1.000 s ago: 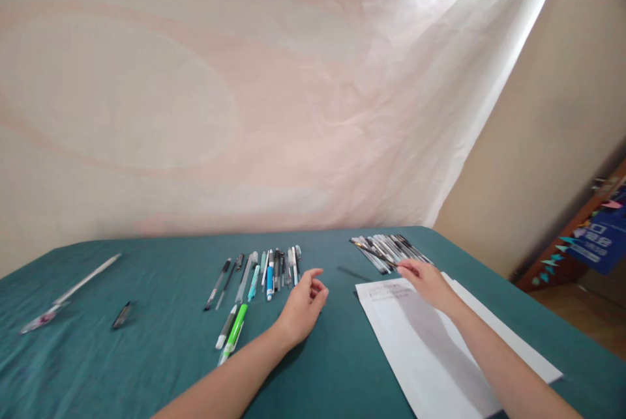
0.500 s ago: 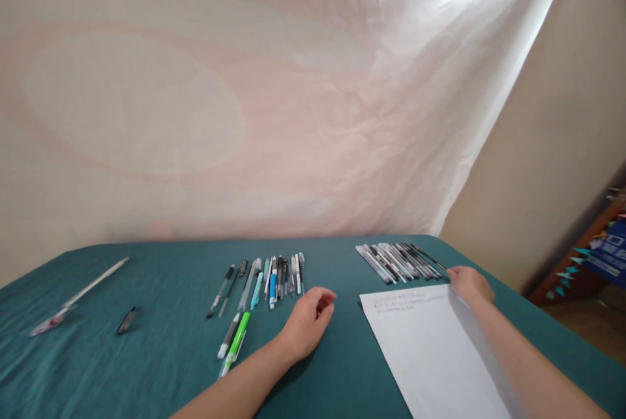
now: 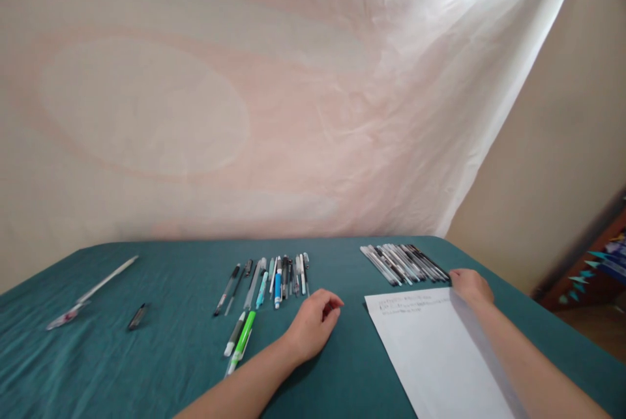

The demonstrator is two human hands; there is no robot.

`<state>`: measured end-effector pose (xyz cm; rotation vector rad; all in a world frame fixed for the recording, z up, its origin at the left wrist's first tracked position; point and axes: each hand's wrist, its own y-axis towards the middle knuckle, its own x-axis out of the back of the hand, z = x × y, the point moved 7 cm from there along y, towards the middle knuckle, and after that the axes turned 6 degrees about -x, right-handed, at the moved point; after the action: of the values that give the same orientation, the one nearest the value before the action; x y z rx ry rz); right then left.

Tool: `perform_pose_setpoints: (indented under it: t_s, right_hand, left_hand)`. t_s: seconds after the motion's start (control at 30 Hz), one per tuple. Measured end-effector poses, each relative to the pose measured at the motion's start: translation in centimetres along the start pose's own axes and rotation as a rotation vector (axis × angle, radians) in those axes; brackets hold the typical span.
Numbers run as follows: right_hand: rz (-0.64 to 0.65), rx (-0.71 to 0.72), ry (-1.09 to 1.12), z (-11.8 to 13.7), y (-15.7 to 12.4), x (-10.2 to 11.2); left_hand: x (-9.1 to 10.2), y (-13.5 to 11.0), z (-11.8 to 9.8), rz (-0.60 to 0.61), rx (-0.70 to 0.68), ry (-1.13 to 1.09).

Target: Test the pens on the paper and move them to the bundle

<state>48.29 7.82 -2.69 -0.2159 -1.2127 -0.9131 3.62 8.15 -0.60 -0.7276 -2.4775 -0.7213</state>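
Observation:
My left hand [image 3: 313,324] rests on the teal tablecloth [image 3: 147,367] with its fingers loosely curled and nothing in them. It lies just right of a row of several pens [image 3: 274,279] and a green marker [image 3: 243,335]. My right hand [image 3: 469,285] lies fingers-down at the top right corner of a white sheet of paper [image 3: 435,354], touching it. Faint lines of writing [image 3: 405,303] run along the sheet's top edge. Beyond the sheet lies a second row of several black and grey pens [image 3: 403,262].
A long white pen [image 3: 92,292] and a small dark cap [image 3: 137,317] lie at the table's left. A pale cloth backdrop [image 3: 244,100] hangs behind the table. A wooden shelf [image 3: 596,256] with blue items stands at the far right.
My right hand moved from the left end of the right pen row to the sheet's top right corner. The left hand stayed put; the view shifted slightly.

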Motion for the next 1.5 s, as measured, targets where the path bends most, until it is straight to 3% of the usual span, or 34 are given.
perform_pose_setpoints:
  t_s: [0.1,0.2,0.3,0.4,0.5,0.6,0.83,1.07,1.27,1.5]
  right_hand:
    - [0.043,0.077,0.004,2.8,-0.8,0.4]
    - [0.099,0.224,0.061,7.9,-3.2,0.5]
    - [0.196,0.408,0.164,14.1,-8.1,0.7]
    - [0.384,0.647,0.423,20.3,-14.9,1.3]
    - [0.51,0.731,0.55,24.1,-20.2,1.4]
    - [0.571,0.748,0.578,26.3,-22.6,0.4]
    - [0.644,0.63,0.596,30.1,-20.7,-3.9]
    - [0.574,0.587,0.518,33.1,-19.3,-7.0]
    - [0.492,0.554,0.45,33.7,-19.2,-8.2]
    - [0.474,0.585,0.413,33.2,-20.0,-7.9]
  left_hand:
    - [-0.1,-0.1,-0.2,0.009,-0.013,0.011]
    - [-0.2,-0.2,-0.2,0.019,-0.024,0.032]
    - [-0.5,-0.5,-0.3,0.064,-0.042,0.049]
    - [-0.7,-0.8,-0.7,0.119,-0.078,0.066]
    - [-0.9,-0.9,-1.2,0.159,-0.122,0.09]
    - [-0.9,-0.9,-1.6,0.159,-0.163,0.107]
    - [-0.9,-1.1,-2.0,0.288,-0.159,0.161]
    - [-1.2,-1.3,-2.2,0.404,-0.199,0.148]
    - [-1.2,-1.3,-1.5,0.456,-0.136,0.062]
    - [-1.0,-1.3,-1.9,0.368,-0.207,0.074]
